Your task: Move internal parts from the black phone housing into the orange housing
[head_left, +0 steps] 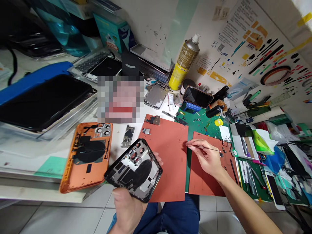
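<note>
A black phone housing (135,170), tilted with its inside facing up, is held by the edges in my left hand (128,206), thumb at the lower rim and fingertips behind the right side. My right hand (206,156) pinches thin metal tweezers (203,147), their tip over the right edge of the red-brown mat (168,156). Tiny dark screws lie on that mat near the tip. Left of the black housing rests an orange phone housing (85,159). A logic board (128,136) lies between the housings and the mat, and a camera module (153,120) sits on the mat's top edge.
A second red-brown mat (207,182) holds small parts. Tools such as screwdrivers (250,182) line the right. Behind stand a spray can (184,61) and a propped phone (198,97). A black screen (46,100) lies on a plastic box at left.
</note>
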Demonstrator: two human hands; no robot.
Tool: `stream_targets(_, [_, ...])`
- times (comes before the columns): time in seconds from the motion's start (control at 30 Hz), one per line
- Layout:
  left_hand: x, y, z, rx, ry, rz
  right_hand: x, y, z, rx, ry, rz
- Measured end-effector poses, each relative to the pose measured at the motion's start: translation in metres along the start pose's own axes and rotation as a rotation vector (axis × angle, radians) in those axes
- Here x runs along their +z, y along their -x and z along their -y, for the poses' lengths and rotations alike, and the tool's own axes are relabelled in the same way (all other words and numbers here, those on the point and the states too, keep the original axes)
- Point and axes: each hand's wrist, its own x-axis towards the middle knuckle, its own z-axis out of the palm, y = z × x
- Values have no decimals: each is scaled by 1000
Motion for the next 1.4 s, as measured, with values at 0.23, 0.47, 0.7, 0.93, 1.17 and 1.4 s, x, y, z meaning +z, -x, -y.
stream_targets(0.23, [0, -2, -2, -113, 95, 11, -20, 41, 13, -195, 250, 8])
stream_targets(0.47, [22, 9, -25, -198, 145, 65, -4, 65, 7, -476, 649, 207])
stream_targets(0.7, [23, 36, -40, -318, 132, 173, -2, 75, 37, -391, 611, 93])
stream_targets(0.93, [28, 67, -41, -407, 156, 362, 18, 144, 133, 389, -616, -26])
stream_targets(1.17, [33, 103, -32, -501, 63, 379, 33, 173, 175, 894, -1250, -190])
stream_targets(1.4, [35, 130, -22, -452, -181, 291, 19, 190, 183, 900, -1361, -244])
